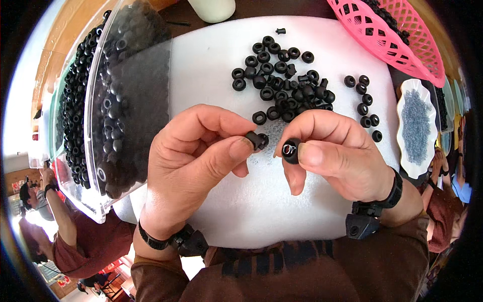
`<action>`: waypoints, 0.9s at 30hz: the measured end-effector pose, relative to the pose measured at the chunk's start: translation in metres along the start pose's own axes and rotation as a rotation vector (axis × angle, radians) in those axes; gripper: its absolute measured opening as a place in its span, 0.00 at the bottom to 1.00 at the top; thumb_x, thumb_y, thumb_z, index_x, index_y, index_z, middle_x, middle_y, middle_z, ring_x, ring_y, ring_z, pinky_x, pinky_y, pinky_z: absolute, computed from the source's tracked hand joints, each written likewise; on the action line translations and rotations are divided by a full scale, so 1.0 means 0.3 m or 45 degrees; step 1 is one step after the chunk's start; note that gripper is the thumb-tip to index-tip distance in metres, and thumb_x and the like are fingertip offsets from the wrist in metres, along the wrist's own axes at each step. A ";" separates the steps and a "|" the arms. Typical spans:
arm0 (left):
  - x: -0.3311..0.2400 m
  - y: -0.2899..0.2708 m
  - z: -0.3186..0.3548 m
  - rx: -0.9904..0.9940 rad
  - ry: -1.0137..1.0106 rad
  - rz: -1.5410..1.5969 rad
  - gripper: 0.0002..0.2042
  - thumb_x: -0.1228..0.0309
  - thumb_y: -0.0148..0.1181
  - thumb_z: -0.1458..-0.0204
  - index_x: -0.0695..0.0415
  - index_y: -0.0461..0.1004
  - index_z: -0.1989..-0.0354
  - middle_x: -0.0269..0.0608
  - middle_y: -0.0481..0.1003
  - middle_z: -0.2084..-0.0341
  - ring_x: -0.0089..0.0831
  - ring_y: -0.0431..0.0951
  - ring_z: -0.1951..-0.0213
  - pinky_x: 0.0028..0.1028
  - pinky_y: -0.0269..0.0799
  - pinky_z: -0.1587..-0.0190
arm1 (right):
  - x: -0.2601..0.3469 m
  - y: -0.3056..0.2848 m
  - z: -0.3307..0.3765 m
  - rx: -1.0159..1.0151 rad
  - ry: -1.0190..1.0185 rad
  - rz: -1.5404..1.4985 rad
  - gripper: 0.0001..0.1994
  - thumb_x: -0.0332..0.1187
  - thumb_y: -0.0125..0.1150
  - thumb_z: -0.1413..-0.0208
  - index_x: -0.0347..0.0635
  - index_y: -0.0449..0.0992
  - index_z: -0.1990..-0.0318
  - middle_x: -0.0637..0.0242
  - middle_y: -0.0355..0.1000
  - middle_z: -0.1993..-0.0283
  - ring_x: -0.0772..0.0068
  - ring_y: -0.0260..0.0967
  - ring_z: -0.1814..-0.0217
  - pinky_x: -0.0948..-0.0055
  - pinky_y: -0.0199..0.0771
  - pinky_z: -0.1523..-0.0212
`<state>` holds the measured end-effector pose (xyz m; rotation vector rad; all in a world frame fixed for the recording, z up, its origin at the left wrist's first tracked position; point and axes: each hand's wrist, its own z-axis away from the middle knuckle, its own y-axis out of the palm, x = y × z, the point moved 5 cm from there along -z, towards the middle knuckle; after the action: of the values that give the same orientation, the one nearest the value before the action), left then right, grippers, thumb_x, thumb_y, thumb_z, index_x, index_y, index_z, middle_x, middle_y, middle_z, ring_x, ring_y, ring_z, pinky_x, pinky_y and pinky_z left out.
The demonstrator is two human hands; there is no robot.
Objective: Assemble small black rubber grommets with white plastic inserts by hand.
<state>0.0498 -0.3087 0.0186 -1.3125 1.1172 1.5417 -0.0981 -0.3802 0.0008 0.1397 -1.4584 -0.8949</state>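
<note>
My left hand (193,163) pinches a small black flanged plug (257,140) between thumb and forefinger. A short gap to the right, my right hand (337,153) grips a round black bead-like piece (290,151) between thumb and fingers. A pale ring-like mark shows on the face of that piece. The two pieces are apart, held over a white foam sheet (211,221). Just beyond my hands lies a pile of black ring-shaped pieces (266,93), with a few flanged plugs among them. Fine granules (274,138) lie on the foam between my hands.
At the left stands a clear plastic tub (95,65) full of black rings. A pink lattice basket (359,35) holds more black pieces at the far right. Below it sits a white scalloped dish (404,113) with blue-grey granules. Several loose rings (363,108) lie nearby. Other people work at both sides.
</note>
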 end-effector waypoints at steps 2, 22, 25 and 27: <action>0.001 0.003 0.003 0.002 -0.010 0.005 0.10 0.70 0.62 0.51 0.63 0.70 0.66 0.42 0.75 0.75 0.20 0.71 0.79 0.16 0.67 0.79 | -0.004 0.005 0.001 0.021 0.025 0.010 0.15 0.39 0.55 0.43 0.33 0.70 0.60 0.64 0.69 0.72 0.77 0.68 0.73 0.77 0.71 0.71; -0.023 0.025 0.021 0.065 0.044 -0.108 0.08 0.77 0.61 0.54 0.64 0.70 0.67 0.40 0.70 0.73 0.19 0.69 0.78 0.16 0.66 0.77 | -0.011 0.012 0.001 0.033 0.109 0.038 0.13 0.37 0.56 0.44 0.34 0.70 0.61 0.66 0.70 0.72 0.79 0.69 0.71 0.79 0.71 0.68; -0.032 0.026 0.018 0.101 0.094 -0.147 0.08 0.76 0.61 0.54 0.64 0.70 0.67 0.41 0.70 0.72 0.19 0.69 0.77 0.15 0.65 0.77 | -0.003 0.012 -0.001 0.044 0.105 0.050 0.14 0.38 0.56 0.43 0.34 0.70 0.61 0.66 0.70 0.73 0.79 0.69 0.71 0.79 0.71 0.68; -0.037 0.030 0.019 0.122 0.125 -0.193 0.08 0.76 0.61 0.53 0.64 0.70 0.67 0.41 0.70 0.72 0.19 0.69 0.78 0.15 0.65 0.77 | -0.003 0.013 -0.001 0.050 0.112 0.053 0.14 0.38 0.55 0.43 0.34 0.70 0.60 0.66 0.70 0.73 0.79 0.69 0.72 0.79 0.71 0.68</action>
<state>0.0411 -0.3061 0.0310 -1.3868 1.1112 1.3105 -0.0958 -0.3770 0.0023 0.1754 -1.3929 -0.8169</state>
